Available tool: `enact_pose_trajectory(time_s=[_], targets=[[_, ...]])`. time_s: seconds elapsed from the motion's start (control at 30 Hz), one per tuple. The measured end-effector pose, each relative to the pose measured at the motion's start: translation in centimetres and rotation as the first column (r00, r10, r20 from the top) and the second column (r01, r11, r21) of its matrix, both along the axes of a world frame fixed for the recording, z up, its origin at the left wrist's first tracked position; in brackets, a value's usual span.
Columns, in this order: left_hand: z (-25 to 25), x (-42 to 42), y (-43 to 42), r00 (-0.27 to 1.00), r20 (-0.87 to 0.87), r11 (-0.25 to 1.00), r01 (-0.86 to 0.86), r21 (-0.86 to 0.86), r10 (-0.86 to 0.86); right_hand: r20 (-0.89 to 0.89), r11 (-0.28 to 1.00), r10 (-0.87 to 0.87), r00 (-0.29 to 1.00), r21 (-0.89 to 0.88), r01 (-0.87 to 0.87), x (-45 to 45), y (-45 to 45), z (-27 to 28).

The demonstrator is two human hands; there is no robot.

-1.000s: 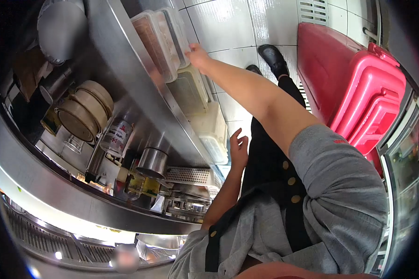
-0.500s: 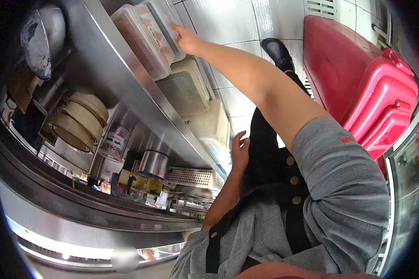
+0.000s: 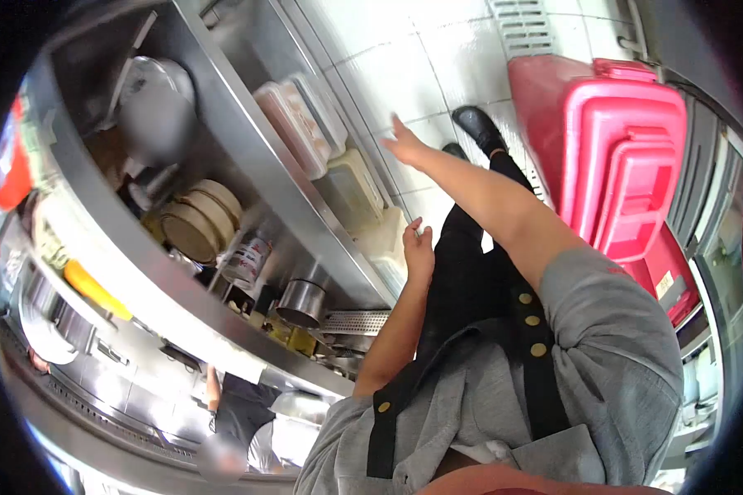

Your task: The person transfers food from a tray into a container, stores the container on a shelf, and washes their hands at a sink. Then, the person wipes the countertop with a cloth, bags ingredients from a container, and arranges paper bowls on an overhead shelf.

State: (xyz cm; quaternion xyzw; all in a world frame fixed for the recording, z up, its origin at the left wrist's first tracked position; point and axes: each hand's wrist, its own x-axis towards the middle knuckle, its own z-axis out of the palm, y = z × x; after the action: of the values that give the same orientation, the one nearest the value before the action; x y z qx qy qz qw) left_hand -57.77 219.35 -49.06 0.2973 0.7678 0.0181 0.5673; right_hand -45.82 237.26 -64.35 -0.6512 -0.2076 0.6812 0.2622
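My right hand [image 3: 406,146] is stretched out over the tiled floor, fingers extended, with nothing in it. Beside it on the low shelf is a stack of clear plastic food containers [image 3: 293,130] with pale contents, a gap between them and my fingers. My left hand [image 3: 419,249] hangs at my left side with loosely curled, separated fingers and holds nothing visible. Nearest to it are a cream-coloured plastic bin [image 3: 378,238] and a lidded see-through tub [image 3: 351,194] on the same shelf.
A large red lidded bin [image 3: 627,148] stands on my right. On the steel counter [image 3: 305,214] are round stacked containers [image 3: 200,221], a labelled can [image 3: 246,260], a metal pot [image 3: 302,302] and a perforated basket [image 3: 355,322]. Another person [image 3: 243,412] is beyond the counter.
My right hand has come away from the clear containers and now hangs in the air over the floor. My left hand stays at my side. The view has shifted, showing more beyond the counter.
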Motion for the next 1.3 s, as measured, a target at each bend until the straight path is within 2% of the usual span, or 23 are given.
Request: enact_pose_trajectory(time_s=[0.07,0.13,0.2,0.27,0.33,0.43,0.47,0.5,0.53,0.57,0.63,0.7,0.77,0.83,0.93,0.97,1.0,1.07,1.13,1.17,1.2,1.23,1.3], targets=[[2.5,2.5,0.8,0.998,0.048,0.999,0.032,0.036,-0.034,-0.05,0.994,0.076,0.996,-0.079,-0.08,5.4,-5.3,4.4],[6.3,5.4,1.8,0.979,0.099,0.955,0.147,0.258,-0.178,0.066,0.972,0.23,0.971,-0.074,-0.225,9.0,-10.6,7.9],[8.3,5.3,2.4,0.92,0.097,0.894,0.337,0.294,-0.379,-0.172,0.981,0.077,0.982,-0.164,-0.106,12.1,-15.3,12.1],[13.3,8.0,4.3,0.768,0.041,0.706,0.565,0.427,-0.639,-0.267,0.923,-0.076,0.961,-0.383,-0.034,17.7,-16.0,24.5],[15.6,9.2,6.3,0.596,0.029,0.47,0.602,0.645,-0.803,-0.254,0.932,-0.245,0.936,-0.327,0.156,20.5,-20.2,28.0],[15.8,10.1,9.8,0.406,0.116,0.362,0.606,0.708,-0.906,-0.107,0.879,-0.458,0.882,-0.201,0.432,26.3,-25.4,33.2],[15.7,10.5,10.7,0.405,0.082,0.335,0.61,0.718,-0.911,0.297,0.857,-0.512,0.806,0.111,0.503,27.0,-27.2,33.0],[15.7,10.9,11.6,0.403,0.048,0.308,0.614,0.727,-0.914,0.01,0.617,-0.783,0.622,0.129,0.776,29.0,-29.8,33.3],[13.9,11.2,13.5,0.357,0.11,0.326,0.631,0.704,-0.928,0.077,0.556,-0.83,0.552,0.036,0.831,31.9,-31.6,39.9],[16.5,13.1,14.2,0.264,0.061,0.236,0.708,0.666,-0.963,-0.06,0.343,-0.935,0.35,0.101,0.934,33.1,-33.9,44.3],[22.8,17.9,11.7,0.088,0.008,0.073,0.771,0.632,-0.996,-0.122,0.069,-0.988,0.098,0.223,0.972,34.9,-39.8,45.8],[27.2,23.8,7.1,0.069,0.139,0.144,0.738,0.659,-0.988,-0.134,-0.104,-0.988,-0.07,0.266,0.958,35.8,-46.1,49.0],[33.2,30.1,-1.0,-0.247,0.135,-0.073,0.68,0.729,-0.96,-0.173,-0.257,-0.957,-0.231,0.147,0.955,37.1,-52.1,50.0],[39.3,34.4,-11.5,-0.628,0.012,-0.264,0.344,0.901,-0.778,-0.147,-0.329,-0.94,-0.308,0.147,0.933,36.8,-58.2,50.8],[50.3,35.1,-28.3,-0.906,-0.218,-0.326,-0.096,0.94,-0.362,-0.062,-0.383,-0.924,-0.378,0.171,0.908,35.6,-67.0,50.6],[51.9,34.8,-33.0,-0.919,-0.347,-0.286,-0.287,0.914,-0.186,0.001,-0.37,-0.926,-0.378,0.193,0.909,35.2,-70.3,50.0],[52.0,34.8,-37.0,-0.921,-0.359,-0.262,-0.313,0.913,-0.151,0.005,-0.407,-0.909,-0.417,0.211,0.889,34.7,-74.2,47.8],[52.1,34.5,-44.9,-0.664,-0.748,-0.165,-0.739,0.653,0.014,0.319,-0.037,-0.925,-0.206,0.465,0.885,32.6,-82.4,44.1],[46.8,38.7,-50.8,-0.601,-0.787,-0.715,-0.487,0.502,-0.142,0.569,0.122,-0.807,-0.157,0.421,0.899,29.1,-89.9,43.8],[44.5,41.4,-51.8,-0.454,-0.811,-0.703,-0.434,0.564,-0.37,0.666,0.163,-0.731,-0.148,0.382,0.91,27.4,-93.3,43.5],[41.3,45.9,-52.2,-0.451,-0.876,-0.891,-0.308,0.334,-0.173,0.737,0.204,-0.657,-0.159,0.378,0.903,25.3,-97.0,42.7],[40.4,48.5,-52.5,-0.422,-0.899,-0.966,-0.161,0.202,-0.117,0.783,0.228,-0.596,-0.176,0.375,0.899,23.4,-100.8,42.2],[40.2,52.1,-53.8,-0.514,-0.852,-0.995,0.062,0.078,-0.099,0.766,0.123,-0.614,-0.191,0.331,0.935,18.8,-108.3,42.7]])
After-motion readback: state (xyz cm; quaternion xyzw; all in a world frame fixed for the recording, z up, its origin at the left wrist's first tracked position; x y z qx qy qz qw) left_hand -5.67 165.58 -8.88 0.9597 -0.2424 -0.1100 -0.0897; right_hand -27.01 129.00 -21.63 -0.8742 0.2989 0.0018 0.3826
